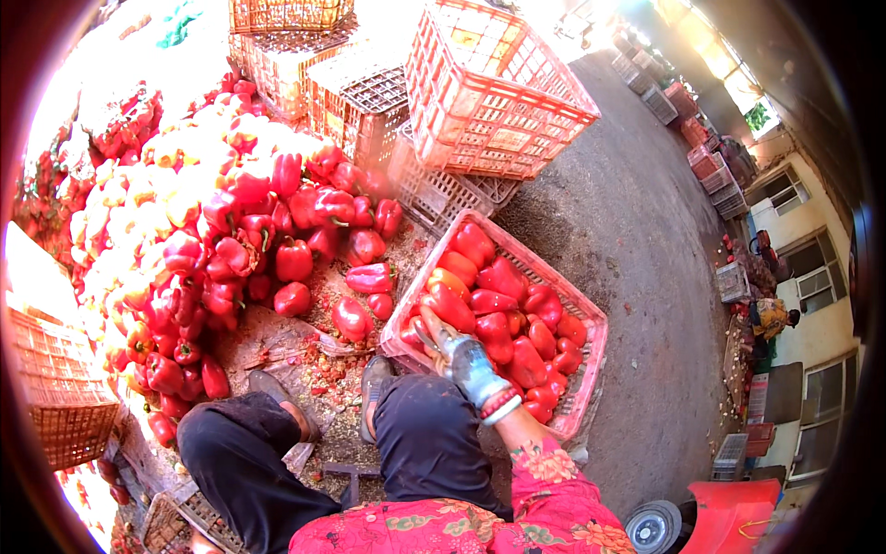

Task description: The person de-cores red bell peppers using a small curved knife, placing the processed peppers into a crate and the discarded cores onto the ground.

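My right hand [458, 358], in a worn blue-grey glove with bare fingertips, reaches over the left near side of a pink plastic crate [591, 369]. Its fingers are stretched out and apart, beside a red bell pepper [448, 307] in the crate. Nothing shows in its grasp. Several more red bell peppers [527, 362] fill the crate, glossy and lying at mixed angles. Red bands circle my right wrist. I cannot make out my left hand in this view.
A large heap of red bell peppers [221, 240] spreads on the left, with loose ones [352, 319] near my feet. Stacked crates [498, 102] stand beyond, and another crate [60, 388] at far left. A red vehicle part and wheel [652, 528] are lower right; a person [773, 319] is far right.
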{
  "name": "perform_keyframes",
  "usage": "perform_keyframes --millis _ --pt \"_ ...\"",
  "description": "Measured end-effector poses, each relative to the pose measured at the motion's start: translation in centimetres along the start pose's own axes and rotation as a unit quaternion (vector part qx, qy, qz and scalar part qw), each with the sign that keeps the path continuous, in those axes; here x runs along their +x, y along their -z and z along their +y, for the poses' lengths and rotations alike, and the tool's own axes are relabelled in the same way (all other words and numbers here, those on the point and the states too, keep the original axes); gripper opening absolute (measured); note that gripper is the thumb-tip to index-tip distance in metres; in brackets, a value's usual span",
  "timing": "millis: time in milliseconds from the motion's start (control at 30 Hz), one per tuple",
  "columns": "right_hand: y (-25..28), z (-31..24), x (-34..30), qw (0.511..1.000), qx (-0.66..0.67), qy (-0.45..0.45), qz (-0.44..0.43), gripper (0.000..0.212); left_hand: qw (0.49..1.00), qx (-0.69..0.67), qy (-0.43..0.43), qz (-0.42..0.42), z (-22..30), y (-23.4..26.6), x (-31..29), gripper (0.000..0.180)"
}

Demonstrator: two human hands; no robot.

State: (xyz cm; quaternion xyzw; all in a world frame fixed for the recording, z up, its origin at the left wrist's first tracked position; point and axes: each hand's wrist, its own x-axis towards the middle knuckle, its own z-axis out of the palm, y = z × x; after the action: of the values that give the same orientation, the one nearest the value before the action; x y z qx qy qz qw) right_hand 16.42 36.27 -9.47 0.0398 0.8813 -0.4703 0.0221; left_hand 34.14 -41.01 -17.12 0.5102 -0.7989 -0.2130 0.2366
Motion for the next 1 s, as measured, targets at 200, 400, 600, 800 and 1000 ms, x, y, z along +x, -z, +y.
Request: perform_keyframes --millis 200,400,600,800,1000 --pt "1.1 -4.7 1.1 0.972 -0.222 -0.047 0.056 0.117 0.999 0.047 0.006 0.008 -2.3 3.0 -2.1 0.049" --pt "-2.1 -2.5 3.0 0.977 -0.211 0.001 0.037 0.076 0.999 0.020 -0.042 0.004 -0.5 4.3 0.6 0.050" --pt "2.3 -6.3 3.3 0.992 0.014 -0.095 -0.085 0.061 0.932 -0.163 -0.260 -0.196 29.2 -5.0 3.2 0.039" --pt "6.9 0.1 3.0 0.979 -0.037 -0.174 0.097 0.076 0.584 0.039 -0.619 -0.523 56.0 -4.6 -29.6 0.024" --pt "6.2 -0.3 8.6 0.968 -0.180 -0.170 -0.024 0.108 0.443 0.058 -0.693 -0.567 55.1 -14.5 -44.1 0.024"
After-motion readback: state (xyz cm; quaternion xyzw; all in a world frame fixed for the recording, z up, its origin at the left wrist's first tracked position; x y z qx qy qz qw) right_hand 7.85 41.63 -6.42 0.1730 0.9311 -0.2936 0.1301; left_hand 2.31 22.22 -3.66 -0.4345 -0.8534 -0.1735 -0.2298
